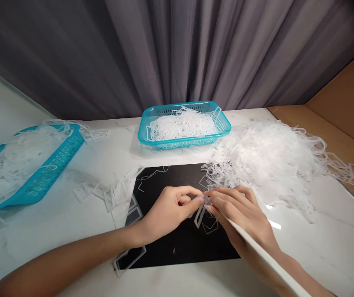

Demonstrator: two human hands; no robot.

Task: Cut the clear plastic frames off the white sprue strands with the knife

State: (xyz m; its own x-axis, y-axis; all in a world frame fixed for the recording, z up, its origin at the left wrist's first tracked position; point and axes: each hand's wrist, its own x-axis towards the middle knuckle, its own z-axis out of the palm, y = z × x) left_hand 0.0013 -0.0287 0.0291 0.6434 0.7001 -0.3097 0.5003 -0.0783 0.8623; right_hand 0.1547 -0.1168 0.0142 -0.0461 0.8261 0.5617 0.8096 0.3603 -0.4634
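My left hand point(169, 208) and my right hand point(243, 210) meet over a black mat point(161, 243), fingertips pinched together. Between them is a small translucent rectangular frame point(199, 216), thin and flexible-looking, partly covered by my fingers. A long white strip point(257, 249) runs along my right hand and forearm towards the lower right; whether the hand grips it I cannot tell. Thin frame outlines point(209, 226) lie on the mat just below my fingertips. More clear frames point(133, 214) rest at the mat's left edge, beside my left wrist.
A blue basket point(183, 144) holding white frames stands at the back. Another blue basket point(55, 167), heaped with clear pieces, sits tilted at left. A large tangled pile of translucent pieces point(270, 154) covers the right side. Loose frames point(115, 194) lie left; a grey curtain point(177, 53) hangs behind.
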